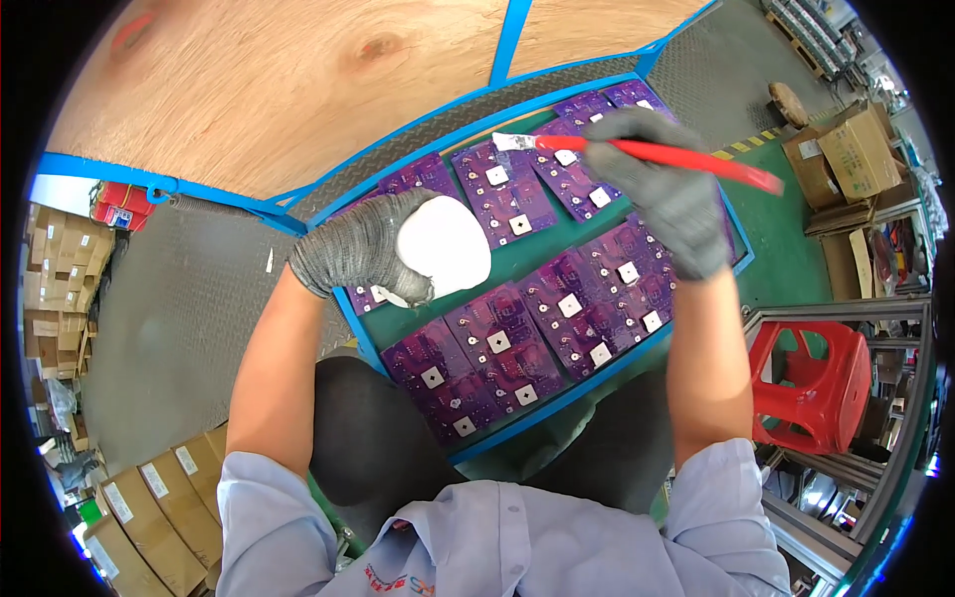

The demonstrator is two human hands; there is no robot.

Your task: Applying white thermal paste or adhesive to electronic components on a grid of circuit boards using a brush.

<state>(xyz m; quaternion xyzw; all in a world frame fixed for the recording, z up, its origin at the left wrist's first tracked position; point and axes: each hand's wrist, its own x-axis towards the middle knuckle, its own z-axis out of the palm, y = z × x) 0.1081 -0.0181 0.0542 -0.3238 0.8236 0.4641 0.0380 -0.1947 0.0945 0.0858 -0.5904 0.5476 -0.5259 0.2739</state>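
My left hand point(363, 244), in a grey knit glove, is closed around a bright white rounded object point(446, 247); glare hides its detail, so I cannot tell whether it is a tub. In my right hand point(662, 184), also gloved in grey, is a paintbrush point(652, 151) with a red handle. Its white-coated bristles point left, over the far row of boards. Purple circuit boards point(482, 323), each with white square parts, lie in two rows on a green surface point(517, 257) below both hands.
A blue metal frame point(373, 348) edges the work surface, and a plywood panel point(298, 80) rises beyond it. At right stand a red plastic stool point(811, 383), a metal rack point(846, 502) and open cardboard boxes point(846, 159). More cartons point(159, 517) are stacked at left.
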